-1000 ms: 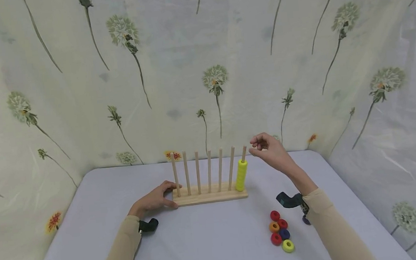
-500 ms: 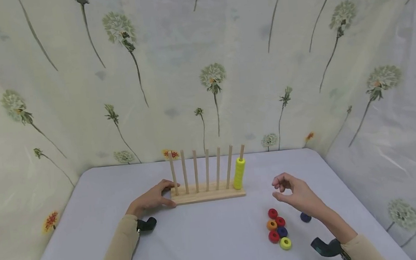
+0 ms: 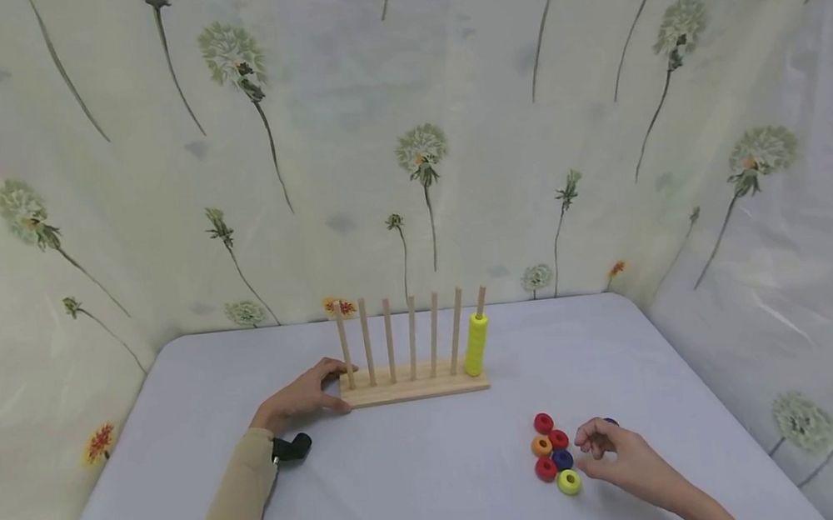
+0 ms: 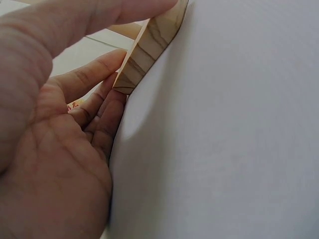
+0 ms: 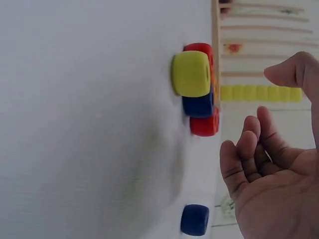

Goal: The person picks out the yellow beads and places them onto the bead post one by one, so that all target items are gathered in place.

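My left hand (image 3: pixel 298 399) grips the left end of a wooden peg rack (image 3: pixel 414 392), thumb at the front and fingers behind; the left wrist view shows the base's end grain (image 4: pixel 147 50) between them. Yellow beads (image 3: pixel 476 346) are stacked on the rightmost peg. To the right, my right hand (image 3: pixel 632 467) hovers with relaxed, apart fingers and holds nothing. Just left of it lie loose beads: a yellow bead (image 5: pixel 191 74), a blue bead (image 3: pixel 559 462), an orange bead (image 3: pixel 537 450) and several red ones, one a red bead (image 3: pixel 543 475) at the left.
Another blue bead (image 5: pixel 194 219) lies apart from the group, mostly hidden behind the right hand in the head view. The other pegs (image 3: pixel 414 340) stand bare. A flower-printed curtain (image 3: pixel 329 134) rises behind the white table (image 3: pixel 422 477).
My right hand has come down from beside the top of the yellow stack, toward me and to the right, to the loose beads. The left hand stays on the rack.
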Available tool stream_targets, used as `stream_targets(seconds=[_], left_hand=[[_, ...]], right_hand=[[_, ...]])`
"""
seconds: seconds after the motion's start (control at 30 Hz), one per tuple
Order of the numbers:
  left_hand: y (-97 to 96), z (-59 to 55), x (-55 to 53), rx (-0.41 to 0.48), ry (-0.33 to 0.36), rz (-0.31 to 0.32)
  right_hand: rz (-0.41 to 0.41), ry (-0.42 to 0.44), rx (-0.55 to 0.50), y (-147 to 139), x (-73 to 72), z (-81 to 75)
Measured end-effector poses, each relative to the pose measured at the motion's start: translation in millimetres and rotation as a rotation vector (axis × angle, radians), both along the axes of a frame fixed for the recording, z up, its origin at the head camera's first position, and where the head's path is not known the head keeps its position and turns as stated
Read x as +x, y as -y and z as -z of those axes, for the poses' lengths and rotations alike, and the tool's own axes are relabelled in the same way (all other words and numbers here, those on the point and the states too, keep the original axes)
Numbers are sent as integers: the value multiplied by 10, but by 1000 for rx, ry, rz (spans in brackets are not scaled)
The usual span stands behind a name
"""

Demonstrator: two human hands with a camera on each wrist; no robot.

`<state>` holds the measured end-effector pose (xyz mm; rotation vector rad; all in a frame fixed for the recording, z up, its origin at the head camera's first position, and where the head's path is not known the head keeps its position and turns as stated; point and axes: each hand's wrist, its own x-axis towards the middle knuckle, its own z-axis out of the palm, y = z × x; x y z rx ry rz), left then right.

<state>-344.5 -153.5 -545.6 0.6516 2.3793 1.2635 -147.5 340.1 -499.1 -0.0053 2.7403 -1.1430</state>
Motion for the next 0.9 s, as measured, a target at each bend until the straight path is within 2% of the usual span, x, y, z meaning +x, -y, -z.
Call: stream_targets(seconds=[0.2,0.4,0.67,0.9], left_hand=[[-4,0,-2,-13,1,0],[-17,-2,3,-16,-9,3],[-28,-17,11,2,2,-4],[-12,-15,23,4,-2,-2]], right_hand=[[58,49,47,36,124,149],[113,76,127,116,149,294],[143,85,116,161,121,308],[146,55,103,162,124,345]])
